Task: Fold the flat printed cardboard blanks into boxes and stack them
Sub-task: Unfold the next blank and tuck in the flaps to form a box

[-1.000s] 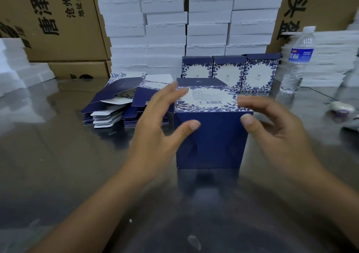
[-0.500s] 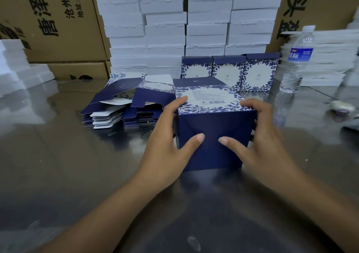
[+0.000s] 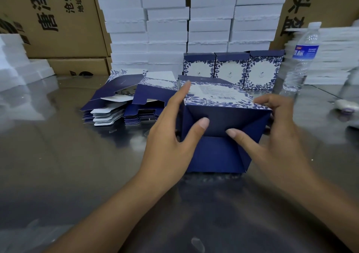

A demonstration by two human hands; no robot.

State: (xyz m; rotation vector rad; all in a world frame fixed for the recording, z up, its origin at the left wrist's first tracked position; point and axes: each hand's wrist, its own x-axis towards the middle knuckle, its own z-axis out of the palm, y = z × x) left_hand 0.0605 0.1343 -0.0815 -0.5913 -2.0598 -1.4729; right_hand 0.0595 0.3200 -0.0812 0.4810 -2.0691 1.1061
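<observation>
A half-folded navy box (image 3: 217,151) with a white floral printed top panel lies on the shiny table in front of me. My left hand (image 3: 171,136) grips its left side, thumb pressing the dark flap facing me. My right hand (image 3: 272,136) holds the right side, fingers curled over the top edge and thumb on the same flap. A pile of flat printed blanks (image 3: 124,105) lies to the left behind the box. Three finished boxes (image 3: 231,70) stand in a row behind it.
A clear water bottle (image 3: 300,58) stands to the right of the finished boxes. White foam trays (image 3: 167,25) are stacked along the back, with brown cartons (image 3: 58,19) at the left and right. A small white object (image 3: 347,105) lies at the far right.
Both hands came in from hovering beside the box and took hold of its sides. The thumbs now press the near flaps inward, and the box has tilted slightly.
</observation>
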